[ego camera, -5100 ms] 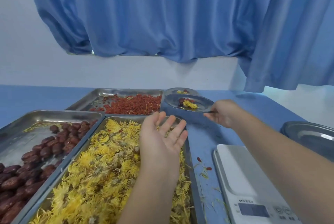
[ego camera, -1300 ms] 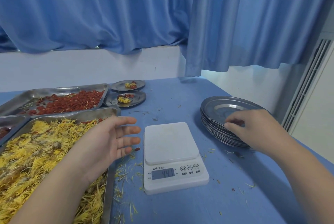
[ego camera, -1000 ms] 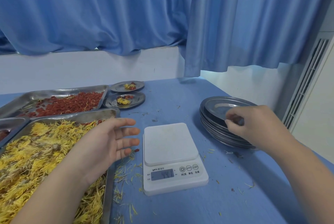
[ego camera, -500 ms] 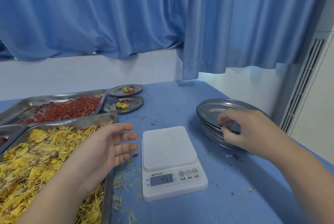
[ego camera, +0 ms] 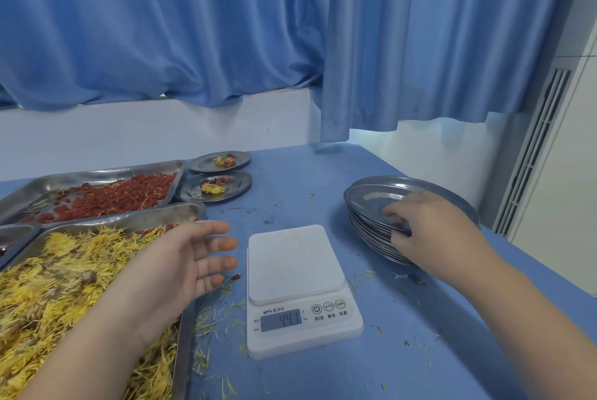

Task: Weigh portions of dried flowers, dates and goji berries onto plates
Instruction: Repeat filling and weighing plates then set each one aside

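Observation:
A white digital scale (ego camera: 295,262) sits in the middle of the blue table, its platform bare. To its right stands a stack of steel plates (ego camera: 371,205); my right hand (ego camera: 429,231) pinches the near rim of the top plate, which tilts slightly off the stack. My left hand (ego camera: 181,264) hovers open, palm up, over the right edge of the tray of yellow dried flowers (ego camera: 64,273). Behind that is a tray of red goji berries (ego camera: 109,196). Two filled plates (ego camera: 214,189) sit at the back.
A third tray's corner (ego camera: 13,234) shows at the far left. Loose petals and a stray berry (ego camera: 236,277) litter the table around the scale. Blue curtains (ego camera: 226,28) hang behind; the table's right edge meets a white vented unit (ego camera: 536,154).
Five seconds ago my right hand set a filled plate at the back. Since then it has moved to the plate stack, and over the last second its fingers have curled round the top plate's rim.

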The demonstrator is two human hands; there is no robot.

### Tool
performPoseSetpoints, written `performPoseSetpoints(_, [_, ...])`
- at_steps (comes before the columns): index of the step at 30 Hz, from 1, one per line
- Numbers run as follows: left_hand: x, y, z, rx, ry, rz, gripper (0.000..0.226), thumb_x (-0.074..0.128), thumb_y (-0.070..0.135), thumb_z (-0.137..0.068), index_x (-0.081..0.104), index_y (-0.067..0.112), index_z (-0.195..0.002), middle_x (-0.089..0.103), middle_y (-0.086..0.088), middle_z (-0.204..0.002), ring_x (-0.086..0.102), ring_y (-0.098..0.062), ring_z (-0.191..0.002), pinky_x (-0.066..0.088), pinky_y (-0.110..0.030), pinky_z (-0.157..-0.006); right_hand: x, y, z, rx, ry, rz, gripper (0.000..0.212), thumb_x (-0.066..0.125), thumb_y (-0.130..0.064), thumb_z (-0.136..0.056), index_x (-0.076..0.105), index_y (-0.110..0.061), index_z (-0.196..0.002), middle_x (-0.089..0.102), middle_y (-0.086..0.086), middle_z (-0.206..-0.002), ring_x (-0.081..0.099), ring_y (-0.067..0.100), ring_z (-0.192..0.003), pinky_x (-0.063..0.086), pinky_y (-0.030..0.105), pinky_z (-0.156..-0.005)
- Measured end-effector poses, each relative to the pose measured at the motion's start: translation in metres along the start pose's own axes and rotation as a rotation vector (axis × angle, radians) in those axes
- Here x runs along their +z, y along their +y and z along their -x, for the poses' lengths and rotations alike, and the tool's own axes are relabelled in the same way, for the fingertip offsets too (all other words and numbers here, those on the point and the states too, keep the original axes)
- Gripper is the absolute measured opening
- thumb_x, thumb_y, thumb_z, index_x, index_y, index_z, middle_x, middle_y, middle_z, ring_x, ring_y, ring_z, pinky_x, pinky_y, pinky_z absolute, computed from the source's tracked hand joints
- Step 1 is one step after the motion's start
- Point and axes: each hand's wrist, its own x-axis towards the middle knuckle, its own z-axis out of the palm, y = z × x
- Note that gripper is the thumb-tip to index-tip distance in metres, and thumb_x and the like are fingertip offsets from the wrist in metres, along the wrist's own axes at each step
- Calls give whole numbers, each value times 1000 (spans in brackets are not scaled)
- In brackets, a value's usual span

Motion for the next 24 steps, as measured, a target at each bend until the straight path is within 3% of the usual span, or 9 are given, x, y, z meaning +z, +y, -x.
performPoseSetpoints(4, [0,0,0,-1,0,-1,20,50,25,-94,65,12,-99,69,-7,-79,66,-21,-64,44,-34,-63,3,4,-1,60,59,-19,15,62,-11,-81,73,-20,-87,62,-1,-84,54,22,-90,49,35,-69])
performPoseSetpoints(10, [0,1,1,-3,-3,-3,21,50,26,-94,65,12,-99,69,-7,-80,67,-21,-64,45,-34,-63,-3,6,-2,100,22,-132,15,75,-37,-78,75,-25,-89,56,-7,-78,51,15,-83,42,31,-69])
performPoseSetpoints(13, [-1,0,1,-3,-6,-3,20,51,26,-93,65,12,-99,69,-8,-80,67,-21,-65,45,-34,-64,-12,7,2,40,-87,-136,15,69,-45,-81,69,-31,-76,53,-7,-76,52,14,-77,47,35,-73])
performPoseSetpoints(18, [-1,0,0,-6,-12,-10,20,52,26,-92,66,13,-98,69,-8,-81,67,-22,-66,45,-34,-63,-19,4,6,11,-164,-78,29,57,-40,-84,58,-18,-65,53,-3,-71,55,19,-76,50,41,-71])
performPoseSetpoints(24, [1,1,1,-7,-11,-5,19,51,25,-91,65,13,-96,69,-7,-79,66,-22,-64,43,-34,-63,-23,4,8,6,-212,-64,36,52,-48,-88,60,-19,-68,55,-3,-77,56,15,-78,49,40,-74])
